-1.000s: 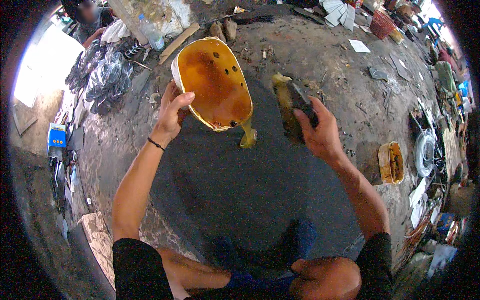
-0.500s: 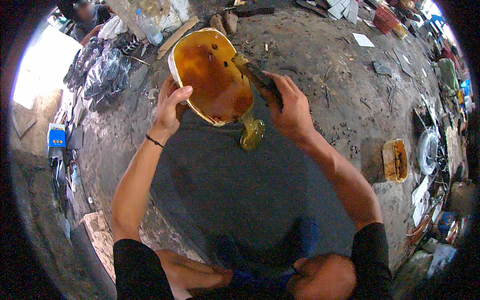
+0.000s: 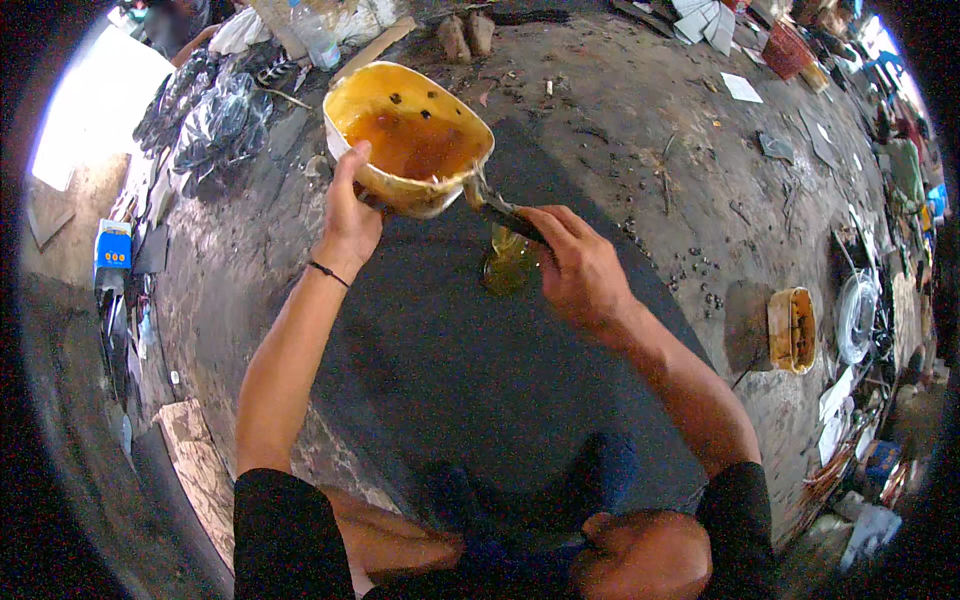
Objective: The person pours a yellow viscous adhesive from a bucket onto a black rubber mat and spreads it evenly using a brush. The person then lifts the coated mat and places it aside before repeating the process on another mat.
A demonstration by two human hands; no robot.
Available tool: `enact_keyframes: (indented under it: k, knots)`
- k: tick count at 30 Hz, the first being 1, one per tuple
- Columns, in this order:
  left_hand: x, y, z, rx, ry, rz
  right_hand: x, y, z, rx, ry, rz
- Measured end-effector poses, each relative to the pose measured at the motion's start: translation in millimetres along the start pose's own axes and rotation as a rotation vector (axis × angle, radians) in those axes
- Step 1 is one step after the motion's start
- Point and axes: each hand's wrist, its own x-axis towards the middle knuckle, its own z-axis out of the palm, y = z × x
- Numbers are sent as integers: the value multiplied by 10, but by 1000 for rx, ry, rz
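My left hand [image 3: 352, 215] grips a whitish plastic tub [image 3: 410, 195] by its near left side, thumb over the rim. Inside lies amber, sticky-looking glue [image 3: 405, 142], with dark specks or holes on the far wall. My right hand [image 3: 580, 262] is closed around the dark handle of a brush [image 3: 510, 213], whose head touches the tub's right outer corner. Below the tub, a glossy yellowish puddle of glue [image 3: 505, 265] sits on a black sheet [image 3: 480, 360] spread over the ground in front of my knees. My right fingers partly hide the handle.
A second small tub [image 3: 792, 330] with brown residue stands to the right. A coil of clear tubing [image 3: 857, 318] lies beyond it. Black plastic bags [image 3: 215, 125] and a plank [image 3: 375, 48] are at the far left, and a red basket [image 3: 787, 50] is far right. Another person [image 3: 172, 25] is at upper left.
The tub has tilted back closer to level, its glue now gathered toward the near side. My right hand and the brush have moved down to the tub's lower right corner.
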Motion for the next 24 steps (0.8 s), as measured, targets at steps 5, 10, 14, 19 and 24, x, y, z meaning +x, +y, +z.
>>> enact_keyframes:
  k: [5, 10, 14, 19, 24]
  knots:
    - [-133, 312, -158, -169, 27, 22, -226, 286, 124, -88, 100, 7]
    - [-270, 611, -423, -144, 36, 95, -838, 1006, 683, -554, -50, -275]
    - [-499, 825, -775, -116, 106, 92, -1848, 825, 805, -301, -682, -253]
    - [-842, 861, -1082, -151, 174, 141, -1302, 767, 228, 89, -643, 511]
    - [-1348, 814, -1449, -344, 150, 121, -1170, 1013, -212, 0, -435, 561]
